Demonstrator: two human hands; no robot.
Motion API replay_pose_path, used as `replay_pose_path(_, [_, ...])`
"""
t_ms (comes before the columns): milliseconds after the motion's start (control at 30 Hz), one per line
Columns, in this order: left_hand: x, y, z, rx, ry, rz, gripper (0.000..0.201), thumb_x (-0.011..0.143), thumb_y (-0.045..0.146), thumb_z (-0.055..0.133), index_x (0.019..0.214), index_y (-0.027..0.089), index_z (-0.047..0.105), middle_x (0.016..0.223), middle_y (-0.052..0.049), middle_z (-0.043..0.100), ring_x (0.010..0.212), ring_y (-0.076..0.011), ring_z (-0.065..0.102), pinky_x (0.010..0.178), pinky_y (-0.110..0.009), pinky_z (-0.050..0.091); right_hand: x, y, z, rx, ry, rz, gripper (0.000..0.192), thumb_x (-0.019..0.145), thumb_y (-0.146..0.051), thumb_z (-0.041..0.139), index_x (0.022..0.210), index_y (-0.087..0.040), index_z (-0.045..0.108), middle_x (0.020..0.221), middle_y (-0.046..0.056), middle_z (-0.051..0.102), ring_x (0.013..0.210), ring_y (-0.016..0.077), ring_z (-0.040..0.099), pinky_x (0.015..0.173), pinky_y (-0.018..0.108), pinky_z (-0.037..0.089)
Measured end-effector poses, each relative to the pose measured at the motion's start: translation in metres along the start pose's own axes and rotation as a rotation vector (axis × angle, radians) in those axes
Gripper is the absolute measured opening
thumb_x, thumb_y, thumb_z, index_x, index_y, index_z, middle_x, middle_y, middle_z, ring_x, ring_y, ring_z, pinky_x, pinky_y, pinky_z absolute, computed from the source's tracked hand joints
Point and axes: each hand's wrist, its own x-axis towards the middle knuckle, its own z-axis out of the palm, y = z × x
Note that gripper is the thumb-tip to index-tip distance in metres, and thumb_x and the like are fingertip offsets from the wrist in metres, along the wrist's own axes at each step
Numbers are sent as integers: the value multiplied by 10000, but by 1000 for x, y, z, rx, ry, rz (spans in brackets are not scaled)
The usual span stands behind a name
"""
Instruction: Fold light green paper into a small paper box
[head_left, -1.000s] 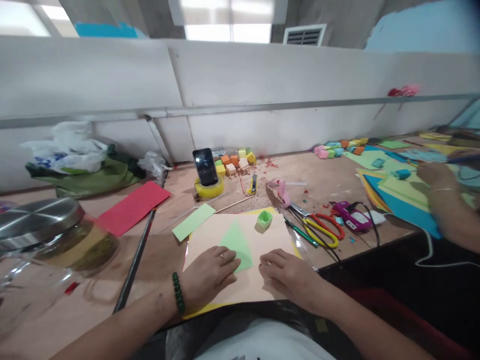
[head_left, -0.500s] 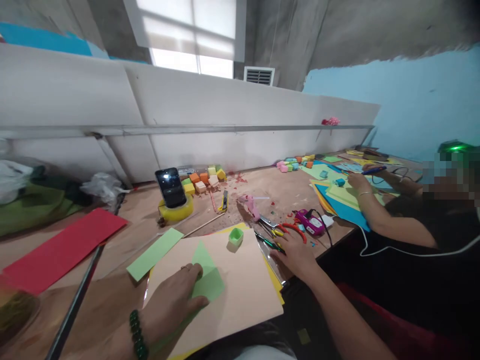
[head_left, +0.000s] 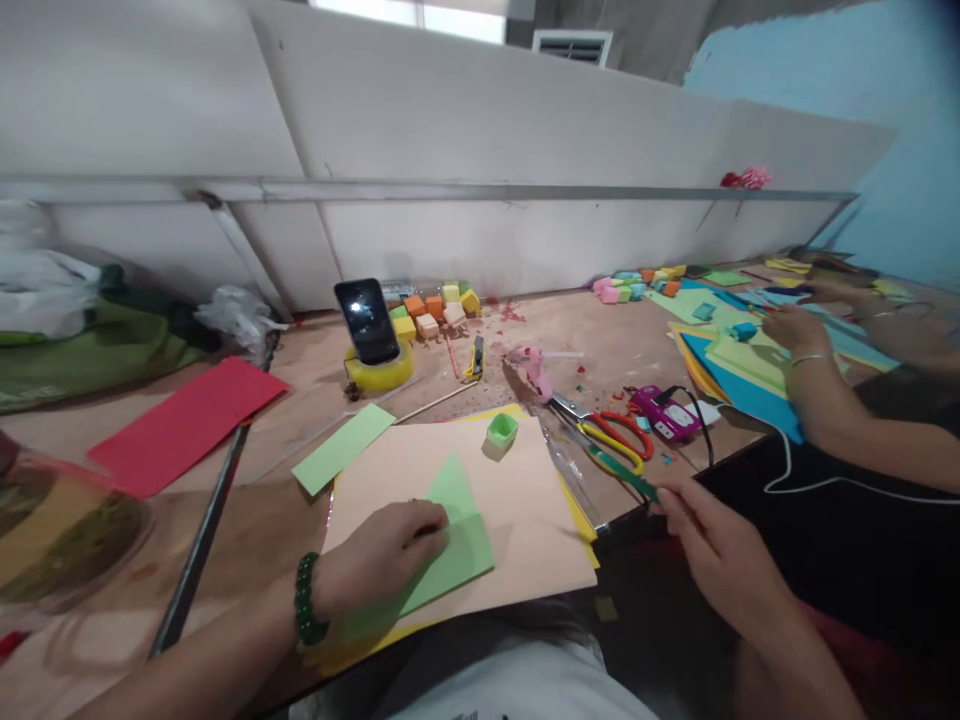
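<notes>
On a stack of pale peach sheets (head_left: 540, 530) lies a folded light green paper (head_left: 469, 535) with a pointed top. My left hand (head_left: 390, 550), with a green bead bracelet at the wrist, is on its left side, fingers curled together on the paper. My right hand (head_left: 697, 520) is closed on the end of a slim green pen-like tool (head_left: 622, 470) at the table's front edge. Scissors (head_left: 611, 435) with red and yellow handles lie just beyond that tool. A small open green paper box (head_left: 502, 432) sits near the top of the stack.
A phone (head_left: 367, 322) leans on a yellow tape roll (head_left: 381, 368). Behind are several paper cubes (head_left: 427, 310), a yellow cutter (head_left: 477, 358), and a pink glue gun (head_left: 535, 372). A purple power socket (head_left: 667, 413) stands right. A co-worker's hand (head_left: 795, 330) works at far right.
My right hand has drawn the green pen-like tool toward the front right, away from the scissors. My left hand's fingers have curled in on the green paper. The view has tilted down.
</notes>
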Motion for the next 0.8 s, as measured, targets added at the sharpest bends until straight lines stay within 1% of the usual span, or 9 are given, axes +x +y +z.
replay_pose_path(100, [1,-4,9,-25,113,67,266,795,224,458,1013,185,605,896,-57,634,808,-199,571,753,-329,468,-17,-22,19,134,-147,-60,301,932,-409,373,1055,-222,574,910,55,708,819,195,681,698,267,540])
replay_pose_path(133, [0,-7,12,-36,162,98,318,798,220,470,1092,184,585,932,-67,627,828,-203,571,771,-340,472,-21,-26,27,142,-201,-76,296,930,-403,389,1081,-223,571,931,54,710,826,197,682,698,270,541])
replay_pose_path(200, [-1,-11,17,-48,229,164,341,831,224,460,1154,187,562,968,-80,612,852,-204,567,793,-351,474,-28,-30,40,124,-230,-101,281,928,-365,399,1099,-227,572,952,58,711,797,196,685,669,270,539])
replay_pose_path(267, [-4,-13,21,-52,258,209,323,861,233,440,1157,190,562,991,-84,604,862,-200,564,805,-350,475,-33,-30,48,99,-209,-142,266,924,-317,395,1093,-231,581,986,66,705,801,194,686,658,270,536])
replay_pose_path(367, [-5,-12,24,-31,249,202,344,859,270,476,1181,175,552,978,-81,597,823,-191,560,769,-338,482,-38,-32,54,89,-155,-225,257,926,-279,383,1065,-232,594,1025,77,690,860,195,684,676,271,535])
replay_pose_path(500, [-4,-10,27,23,255,201,364,848,286,506,1186,163,562,985,-86,593,797,-187,559,750,-341,488,-39,-37,56,65,-117,-256,216,905,-277,434,1044,-222,590,987,73,691,785,185,685,635,263,534])
replay_pose_path(633, [-3,-11,27,77,306,274,362,857,275,499,1194,168,578,1052,-109,587,933,-220,560,854,-375,471,-39,-32,55,50,-62,-272,229,913,-252,403,970,-220,623,925,66,699,793,187,682,675,270,536])
replay_pose_path(733, [-3,-10,26,126,331,250,349,818,360,581,1099,155,614,1018,-114,585,938,-246,552,851,-399,465,-39,-31,55,85,-26,-258,281,935,-310,393,883,-211,651,852,71,689,774,190,670,676,267,531])
replay_pose_path(800, [-2,-9,27,168,342,222,313,781,404,631,973,157,629,980,-108,580,913,-255,542,822,-407,463,-40,-32,56,124,-28,-246,296,935,-329,396,911,-205,664,877,77,698,811,196,672,717,273,534])
